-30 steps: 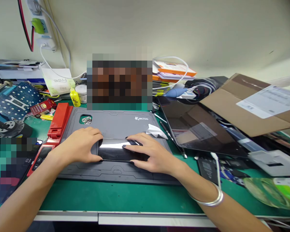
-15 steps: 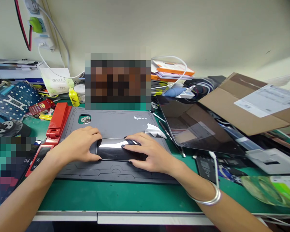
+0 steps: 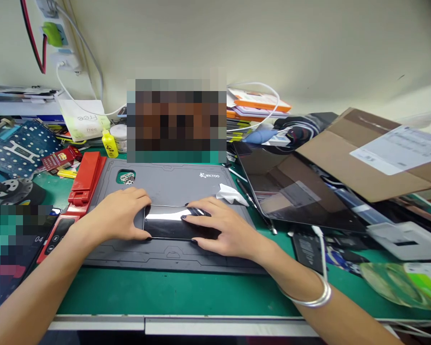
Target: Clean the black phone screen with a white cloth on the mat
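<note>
A black, glossy smartphone [image 3: 168, 225] lies sideways on the grey work mat [image 3: 158, 179], a bright reflection along its screen. My left hand [image 3: 125, 213] grips its left end, thumb on the near edge and fingers at the far edge. At the right end, my right hand [image 3: 215, 225] holds the phone by its far and near edges, with one finger resting on the glass. The palm and fingers hide that end. A crumpled white wipe [image 3: 232, 194] is on the mat just beyond my right hand.
Left of the mat stands a red tool [image 3: 86, 179] with a button panel. A large dark screen panel [image 3: 290, 191] leans at the right, below a cardboard box [image 3: 334, 139]. Beside the mat lies a black pen [image 3: 251, 196]. A yellow bottle [image 3: 109, 143] stands behind.
</note>
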### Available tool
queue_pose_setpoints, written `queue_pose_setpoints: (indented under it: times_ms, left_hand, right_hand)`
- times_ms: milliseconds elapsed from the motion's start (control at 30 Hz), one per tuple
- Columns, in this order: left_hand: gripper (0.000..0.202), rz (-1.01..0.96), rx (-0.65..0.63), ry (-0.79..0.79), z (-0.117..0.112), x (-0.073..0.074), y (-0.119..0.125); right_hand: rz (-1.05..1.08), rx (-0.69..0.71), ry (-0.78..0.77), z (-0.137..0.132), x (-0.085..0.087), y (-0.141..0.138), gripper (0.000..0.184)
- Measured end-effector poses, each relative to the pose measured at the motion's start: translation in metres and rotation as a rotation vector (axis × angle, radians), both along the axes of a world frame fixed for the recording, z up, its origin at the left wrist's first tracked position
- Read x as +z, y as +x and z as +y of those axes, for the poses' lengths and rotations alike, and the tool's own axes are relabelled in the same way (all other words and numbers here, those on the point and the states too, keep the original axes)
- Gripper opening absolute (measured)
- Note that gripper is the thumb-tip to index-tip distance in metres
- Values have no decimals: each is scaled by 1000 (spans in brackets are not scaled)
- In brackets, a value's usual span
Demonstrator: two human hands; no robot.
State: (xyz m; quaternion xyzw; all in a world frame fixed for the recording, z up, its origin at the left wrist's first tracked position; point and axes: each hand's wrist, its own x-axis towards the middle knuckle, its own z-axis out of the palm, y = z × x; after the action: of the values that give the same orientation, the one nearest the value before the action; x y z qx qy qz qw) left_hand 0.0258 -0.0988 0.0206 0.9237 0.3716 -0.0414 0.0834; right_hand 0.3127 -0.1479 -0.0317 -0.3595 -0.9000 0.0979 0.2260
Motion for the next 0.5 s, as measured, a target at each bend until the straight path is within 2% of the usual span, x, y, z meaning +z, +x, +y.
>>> queue_pose_setpoints:
  times_ms: [200, 500]
  left_hand:
    - [49, -46, -20, 6, 1, -4, -1]
    - [53, -78, 9, -60, -2, -3, 0]
  right_hand:
    - [13, 3, 39, -1, 0, 0, 27]
    - [-9, -21, 55, -5, 4, -1, 25]
